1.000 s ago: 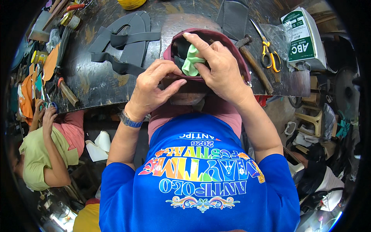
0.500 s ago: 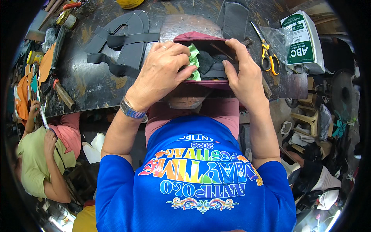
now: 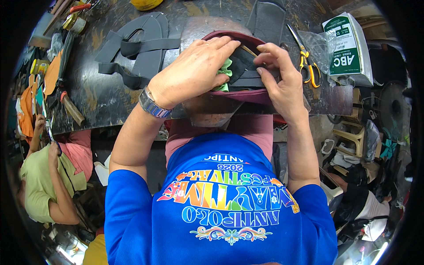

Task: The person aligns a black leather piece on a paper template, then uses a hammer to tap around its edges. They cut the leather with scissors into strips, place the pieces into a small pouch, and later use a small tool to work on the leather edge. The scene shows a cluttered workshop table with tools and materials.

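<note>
A maroon pouch gapes at the table's near edge, dark pieces and a thin brown stick inside it. My left hand stretches over the pouch's left part, fingers extended to the far rim. Its thumb lies by a bunched light green cloth. At the right end my right hand curls round the pouch, thumb and bent fingertips over the opening. The palms hide both ends of the pouch.
Black strapped sandal pieces lie to the left, a hammer beyond them. Orange-handled scissors and a white-and-green box stand on the right. Another person works at the lower left.
My left hand has straightened its fingers from a bent grip and reaches to the far rim. My right fingertips have curled inward, and the pouch's mouth is rounder and wider.
</note>
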The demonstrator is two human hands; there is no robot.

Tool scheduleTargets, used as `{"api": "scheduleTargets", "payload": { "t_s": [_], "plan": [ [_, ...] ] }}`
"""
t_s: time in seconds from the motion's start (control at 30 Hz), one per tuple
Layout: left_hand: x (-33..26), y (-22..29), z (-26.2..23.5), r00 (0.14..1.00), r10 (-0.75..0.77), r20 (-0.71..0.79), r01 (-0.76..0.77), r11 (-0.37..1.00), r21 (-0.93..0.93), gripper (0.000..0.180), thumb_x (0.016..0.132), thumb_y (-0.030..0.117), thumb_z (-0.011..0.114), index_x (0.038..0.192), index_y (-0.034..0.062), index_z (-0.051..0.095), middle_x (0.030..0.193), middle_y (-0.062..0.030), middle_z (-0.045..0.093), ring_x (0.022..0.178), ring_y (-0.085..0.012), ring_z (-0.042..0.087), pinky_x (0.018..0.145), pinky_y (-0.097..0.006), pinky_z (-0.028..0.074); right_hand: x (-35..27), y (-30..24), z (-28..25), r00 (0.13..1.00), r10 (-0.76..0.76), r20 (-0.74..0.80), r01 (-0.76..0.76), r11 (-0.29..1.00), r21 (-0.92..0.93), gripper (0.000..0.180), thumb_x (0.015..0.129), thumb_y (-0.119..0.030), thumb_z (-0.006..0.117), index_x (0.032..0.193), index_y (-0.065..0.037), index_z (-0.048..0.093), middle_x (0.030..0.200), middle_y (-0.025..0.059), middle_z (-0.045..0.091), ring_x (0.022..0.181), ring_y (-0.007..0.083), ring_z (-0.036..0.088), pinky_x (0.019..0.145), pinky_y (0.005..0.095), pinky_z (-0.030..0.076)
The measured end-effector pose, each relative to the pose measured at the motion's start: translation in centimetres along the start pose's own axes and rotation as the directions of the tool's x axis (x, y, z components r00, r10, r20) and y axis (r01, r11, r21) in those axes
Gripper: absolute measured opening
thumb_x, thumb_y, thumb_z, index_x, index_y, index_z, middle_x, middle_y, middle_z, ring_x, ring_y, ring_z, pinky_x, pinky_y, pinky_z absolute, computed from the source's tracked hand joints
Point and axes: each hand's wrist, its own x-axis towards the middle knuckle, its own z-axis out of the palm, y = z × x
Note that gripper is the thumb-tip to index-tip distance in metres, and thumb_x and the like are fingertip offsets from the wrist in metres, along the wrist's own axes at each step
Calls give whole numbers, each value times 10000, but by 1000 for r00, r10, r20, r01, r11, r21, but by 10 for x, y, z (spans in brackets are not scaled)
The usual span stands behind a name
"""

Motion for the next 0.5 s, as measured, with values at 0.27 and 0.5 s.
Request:
{"api": "scheduleTargets", "payload": {
  "t_s": [0.27, 0.5],
  "plan": [
    [5, 4, -6, 986, -108, 126, 112, 993, -27, 619, 784, 124, 757, 1342, -4, 521, 1201, -188, 608, 1121, -376, 600, 925, -454, 485, -1, 2, -1, 996, 84, -9, -84, 996, -26, 580, 910, 83, 600, 1450, -96, 489, 1069, 108, 692, 1012, 177, 663, 933, 307, 510],
    [-1, 5, -10, 973, -122, 196, 138, 988, -68, 437, 789, 111, 767, 1191, 50, 609, 1156, -131, 625, 1093, -360, 608, 937, -426, 485, 2, 1, -7, 995, 87, 57, -82, 992, -92, 633, 873, 45, 656, 1461, -116, 483, 1215, 136, 644, 1137, 246, 628, 997, 360, 488]
  ]
}}
